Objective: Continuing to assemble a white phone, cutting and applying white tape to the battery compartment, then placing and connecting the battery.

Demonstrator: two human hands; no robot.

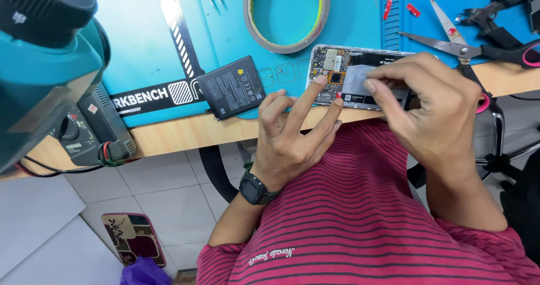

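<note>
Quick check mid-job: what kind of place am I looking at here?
Most likely a phone repair bench: an opened phone with exposed circuitry under both hands, a removed black battery on the blue work mat, plus tape roll and scissors.

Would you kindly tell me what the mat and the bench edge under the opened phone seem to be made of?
Mat: likely silicone or rubber, smooth teal with soft sheen. Bench edge: wood or wood-look laminate, pale with visible grain. Opened phone lies across both.

One head-worn camera looks steeply down, close over the workbench edge (185,133).
</note>
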